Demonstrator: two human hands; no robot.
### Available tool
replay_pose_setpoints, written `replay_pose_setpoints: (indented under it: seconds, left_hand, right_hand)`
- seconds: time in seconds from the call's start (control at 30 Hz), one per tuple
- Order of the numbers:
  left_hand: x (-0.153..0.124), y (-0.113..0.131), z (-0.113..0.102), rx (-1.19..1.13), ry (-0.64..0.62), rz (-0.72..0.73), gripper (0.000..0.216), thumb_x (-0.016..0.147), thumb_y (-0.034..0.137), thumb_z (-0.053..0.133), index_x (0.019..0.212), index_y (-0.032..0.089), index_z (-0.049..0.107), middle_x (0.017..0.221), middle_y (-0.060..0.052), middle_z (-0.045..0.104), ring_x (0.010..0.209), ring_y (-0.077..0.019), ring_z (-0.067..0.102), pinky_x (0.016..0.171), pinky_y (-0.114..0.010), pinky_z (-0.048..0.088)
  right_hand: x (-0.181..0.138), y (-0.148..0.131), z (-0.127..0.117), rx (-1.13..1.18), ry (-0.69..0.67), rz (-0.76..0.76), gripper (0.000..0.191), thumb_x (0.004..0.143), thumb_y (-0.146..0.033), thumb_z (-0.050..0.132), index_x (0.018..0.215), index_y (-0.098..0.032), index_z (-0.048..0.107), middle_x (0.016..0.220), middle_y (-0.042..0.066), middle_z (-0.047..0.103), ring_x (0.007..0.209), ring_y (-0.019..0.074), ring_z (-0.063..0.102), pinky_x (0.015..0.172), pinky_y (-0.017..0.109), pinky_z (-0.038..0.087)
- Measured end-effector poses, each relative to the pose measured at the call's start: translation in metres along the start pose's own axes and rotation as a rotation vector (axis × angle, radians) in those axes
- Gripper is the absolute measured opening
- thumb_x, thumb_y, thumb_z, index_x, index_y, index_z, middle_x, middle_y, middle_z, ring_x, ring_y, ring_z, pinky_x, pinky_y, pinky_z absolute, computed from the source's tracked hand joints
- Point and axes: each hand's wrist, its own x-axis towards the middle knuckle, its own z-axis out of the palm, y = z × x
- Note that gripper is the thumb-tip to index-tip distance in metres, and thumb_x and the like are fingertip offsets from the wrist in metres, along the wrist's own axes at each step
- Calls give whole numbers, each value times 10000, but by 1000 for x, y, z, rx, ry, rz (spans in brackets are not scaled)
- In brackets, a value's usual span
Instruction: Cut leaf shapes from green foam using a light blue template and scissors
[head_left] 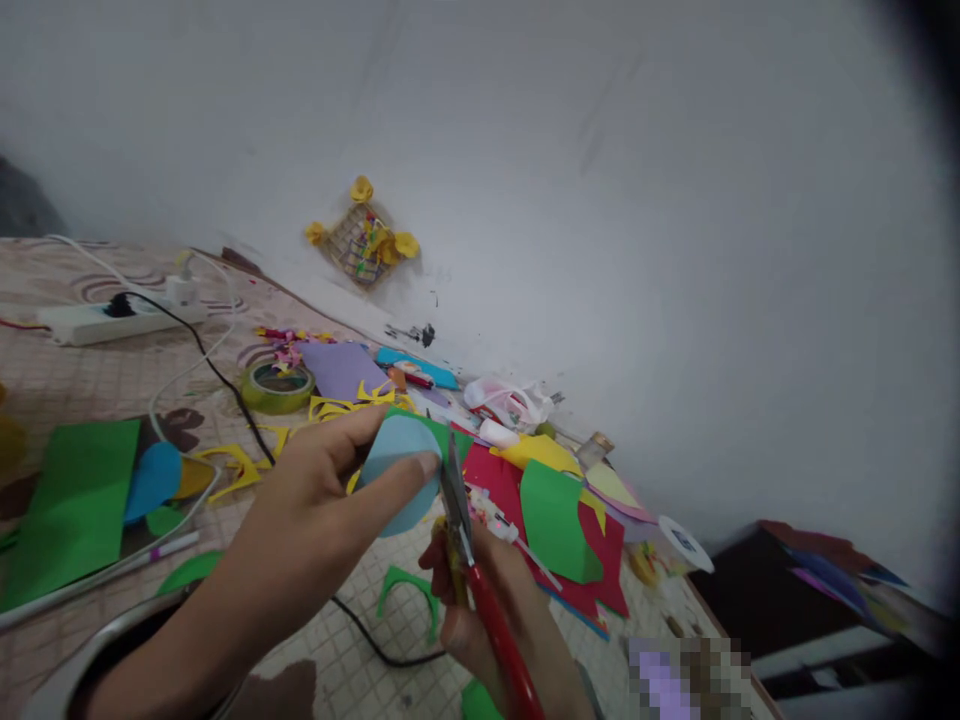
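My left hand (322,505) pinches a light blue paper circle (397,440) against a piece of green paper (448,440), with the thumb lying over the circle. My right hand (517,585) grips red-handled scissors (491,615). Their blades point up and away from me, touching or nearly touching the green paper at the circle's right edge. Whether the blades are parted is hard to make out. Below the hands, a green paper offcut (409,582) with a round hole lies on the table.
On the left are a green sheet (79,500), blue paper circles (152,482), a tape roll (277,386) and a power strip (124,318) with trailing cords. Red paper (611,560) and a green piece (559,520) lie right. A woven decoration (364,243) hangs on the wall.
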Motion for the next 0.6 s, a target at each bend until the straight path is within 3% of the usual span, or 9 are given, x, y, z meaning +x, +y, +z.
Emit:
replay_pose_setpoints:
  seconds: [0.23,0.47,0.6]
  left_hand:
    - [-4,-3,6,-40,-43,3,261,855,406,671,711,202,600,605,63,505,560,-111,443,496,-217,386]
    - [-6,2,8,-226,-79,-9,176,813,269,712,672,201,633,573,74,590,509,-84,508,459,-166,395]
    - [-6,4,10,-293,-84,-29,128,765,199,726,657,199,658,558,72,626,510,-89,564,463,-154,425]
  right_hand:
    - [-7,-29,-10,-27,-57,37,542,690,-643,818,1046,-243,731,856,63,690,687,229,638,561,304,538]
    - [-13,-43,-1,-26,0,38,643,716,-773,721,1060,-229,731,880,78,678,737,237,639,628,329,561]
    - [-19,-52,3,-13,52,36,751,729,-824,652,1184,-228,696,1005,102,703,796,237,645,691,345,568]
